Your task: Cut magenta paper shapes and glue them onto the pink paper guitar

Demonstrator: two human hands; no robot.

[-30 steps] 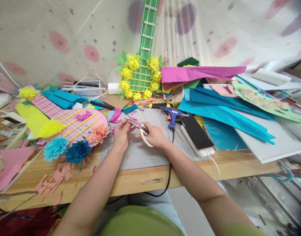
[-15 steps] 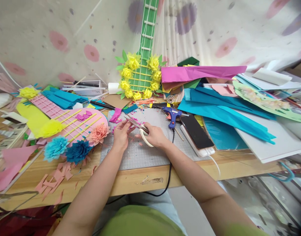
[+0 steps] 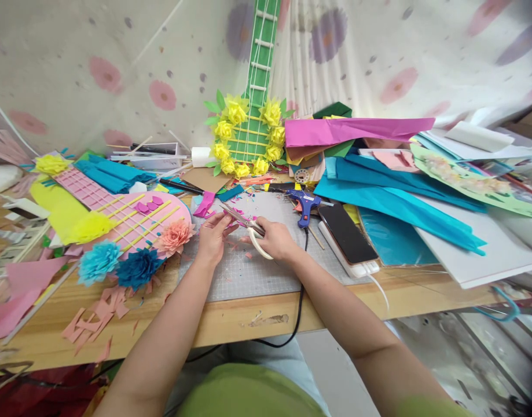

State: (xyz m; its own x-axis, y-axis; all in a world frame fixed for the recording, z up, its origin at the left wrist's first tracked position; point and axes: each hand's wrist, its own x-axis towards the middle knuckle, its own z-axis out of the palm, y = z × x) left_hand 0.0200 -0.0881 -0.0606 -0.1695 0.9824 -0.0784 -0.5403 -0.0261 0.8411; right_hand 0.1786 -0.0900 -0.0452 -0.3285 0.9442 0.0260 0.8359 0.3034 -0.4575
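Observation:
My right hand (image 3: pixel 276 238) is closed round the white handles of a pair of scissors (image 3: pixel 259 245). Their metal blades point up and to the left, slightly apart, over the grey cutting mat (image 3: pixel 248 281). Right by the blade tips, my left hand (image 3: pixel 211 237) pinches with thumb and fingers; what lies between them is too small and hidden to make out. A folded strip of magenta paper (image 3: pixel 204 204) lies just beyond the left fingers, with small magenta scraps around it.
Left of the mat lies a pink paper guitar (image 3: pixel 131 217) with paper flowers. A green guitar (image 3: pixel 261 63) with yellow flowers stands at the back. To the right are a blue glue gun (image 3: pixel 307 205), a phone (image 3: pixel 348 231) and blue crepe paper (image 3: pixel 391 202).
Both hands stay almost in place. My left hand has shifted very slightly to the left, its fingers still pinched by the scissor blades.

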